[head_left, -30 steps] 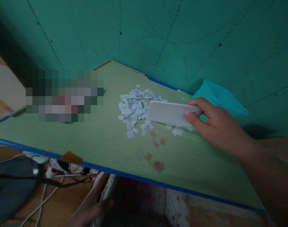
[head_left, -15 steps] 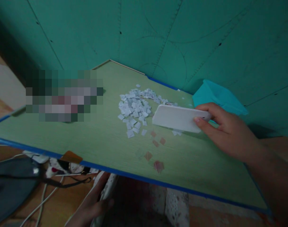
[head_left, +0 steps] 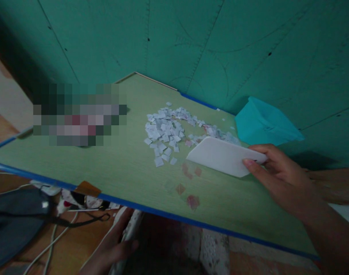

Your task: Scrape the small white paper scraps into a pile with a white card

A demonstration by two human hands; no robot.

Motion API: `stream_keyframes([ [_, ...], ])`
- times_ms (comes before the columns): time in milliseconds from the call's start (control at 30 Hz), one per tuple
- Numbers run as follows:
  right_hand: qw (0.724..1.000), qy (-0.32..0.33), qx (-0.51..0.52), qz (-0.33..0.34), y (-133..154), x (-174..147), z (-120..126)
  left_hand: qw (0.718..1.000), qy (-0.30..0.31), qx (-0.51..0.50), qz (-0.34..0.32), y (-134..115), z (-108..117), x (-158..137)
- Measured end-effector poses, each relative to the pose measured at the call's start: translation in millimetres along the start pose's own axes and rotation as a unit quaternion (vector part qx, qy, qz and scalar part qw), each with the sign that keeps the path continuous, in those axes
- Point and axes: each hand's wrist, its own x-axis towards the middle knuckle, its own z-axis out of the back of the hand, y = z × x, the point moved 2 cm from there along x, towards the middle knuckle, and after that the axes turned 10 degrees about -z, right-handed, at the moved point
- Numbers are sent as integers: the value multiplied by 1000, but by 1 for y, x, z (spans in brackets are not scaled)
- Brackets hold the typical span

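Note:
My right hand [head_left: 280,179] pinches the narrow end of a flat white plastic scraper [head_left: 217,156] between thumb and fingers. The scraper is tilted over the green tabletop [head_left: 119,164], its far edge beside small white paper squares [head_left: 220,133]. A larger heap of the same paper squares [head_left: 163,130] lies to its left. Reddish translucent squares [head_left: 193,201] are scattered nearer the front. Below the table's front edge, my left hand [head_left: 114,248] is closed around a pale speckled edge [head_left: 131,225]; what that belongs to is unclear, and the fingers are partly hidden.
A turquoise folded container [head_left: 266,122] stands at the back right against the green wall [head_left: 174,42]. A pixelated item [head_left: 79,122] is on the left of the table. Blue tape [head_left: 168,214] lines the front edge. Cables [head_left: 52,244] and a dark round object [head_left: 16,229] lie lower left.
My right hand has brought the scraper toward the front edge and slightly right, uncovering more paper squares behind it. My left hand stays where it was.

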Motion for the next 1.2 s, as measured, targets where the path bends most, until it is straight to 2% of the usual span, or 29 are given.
stream_keyframes([
  [167, 999, -23, -14, 31, 7, -2, -3, 998, -27, -45, 20, 9, 0, 0],
  [367, 985, 19, -85, 149, 2, -33, -15, 996, -31, -79, 27, 1, 0, 0],
  [533, 964, 33, -118, 235, -13, -61, -6, 994, -25, -90, 49, 3, 0, -2],
  [667, 961, -2, -111, 251, -11, -57, -4, 992, -7, -114, 47, 8, -2, -3],
  [867, 956, 17, -56, 288, 19, -32, -31, 992, -4, -122, 10, 14, -4, 1],
  [967, 961, 32, -28, 272, 33, -19, -40, 996, -20, -91, 12, 33, -1, 3],
  [1067, 972, 33, 16, 230, 39, -9, -39, 998, -25, -63, 7, 49, 4, 3],
  [1200, 983, 18, 143, 113, 28, 1, -32, 995, -7, -94, 26, 52, 8, 2],
])
